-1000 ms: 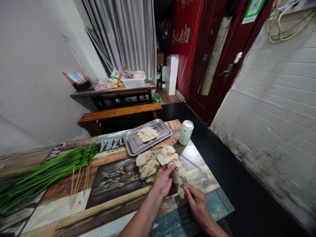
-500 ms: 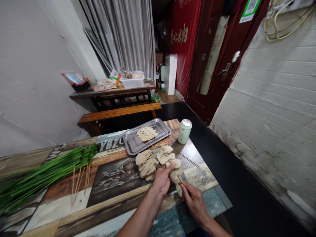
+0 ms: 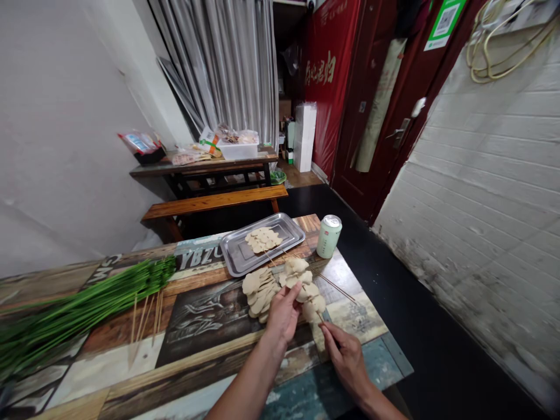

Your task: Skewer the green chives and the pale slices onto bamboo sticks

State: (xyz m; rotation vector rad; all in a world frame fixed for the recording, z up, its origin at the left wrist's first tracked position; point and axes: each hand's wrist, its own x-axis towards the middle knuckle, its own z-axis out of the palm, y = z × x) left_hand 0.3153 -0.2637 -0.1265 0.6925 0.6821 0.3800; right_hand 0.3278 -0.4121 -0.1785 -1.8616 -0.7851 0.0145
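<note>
My right hand [image 3: 345,354] is closed on the near end of a thin skewer [image 3: 321,317]. Several pale, flat, round-edged slices [image 3: 315,306] are threaded along it; their food kind I cannot tell. Thumb and fingers of my left hand [image 3: 282,315] pinch the threaded slices from the left, part of them hidden behind the fingers. Beside that hand lies a pile of the same pale slices [image 3: 261,291]. Behind, a metal tray [image 3: 234,265] bears more threaded slices [image 3: 263,239], their skewer ends sticking out over the near rim.
Thin skewers [image 3: 339,287] lie at the right, near a green can [image 3: 329,238]. Long green stalks [image 3: 100,297] cover the table's left, with several loose skewers [image 3: 142,318] by them. Beyond stand a wooden bench [image 3: 214,201] and another table holding a white tub [image 3: 238,151].
The left thumb and fingers have shifted slightly up along the threaded slices. My right hand keeps its grip on the skewer end. The whole view has tilted slightly.
</note>
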